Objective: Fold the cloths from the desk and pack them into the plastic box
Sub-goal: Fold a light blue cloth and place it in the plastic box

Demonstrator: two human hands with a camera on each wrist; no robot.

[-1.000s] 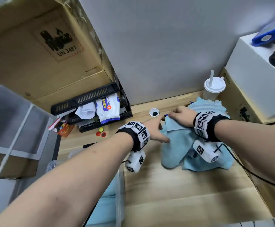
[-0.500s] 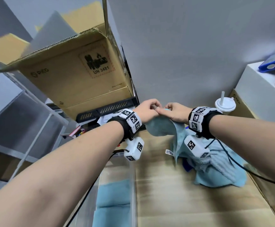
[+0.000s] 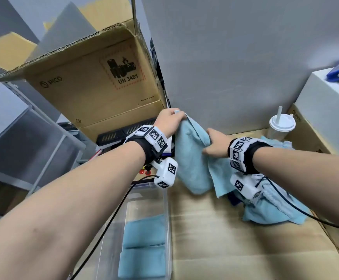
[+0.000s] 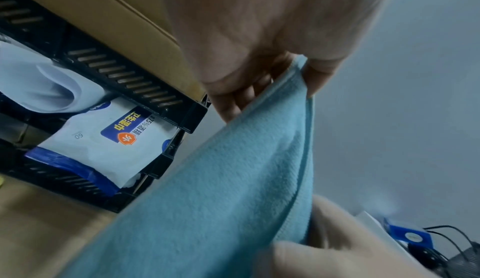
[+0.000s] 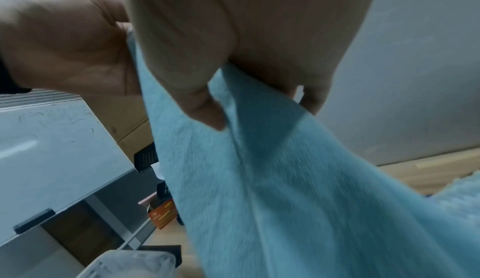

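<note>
The left hand [image 3: 169, 122] pinches the top corner of a blue cloth [image 3: 193, 158], thumb and fingers [image 4: 233, 106] clenched on its hem; the right hand [image 3: 215, 143] grips the same edge lower down, fingers curled into the fabric; the cloth hangs off the table [image 3: 225, 239], just right of the plastic box [image 3: 167, 209]. To do this step well, the right hand probably ought to slide along the hem to the far corner so the edge is taut and level before the halves are brought together; slack would give a crooked fold, and the hanging tail may snag the pile [image 3: 273, 211] of unfolded cloths right of the box. Folded cloths [image 3: 144, 249] already lie inside the box. The table is pale wood; a cardboard carton [image 3: 96, 87] and black tray [image 3: 114, 135] stand behind the box, a lidded cup [image 3: 281, 126] far right of it, against a grey wall [image 3: 235, 57].
</note>
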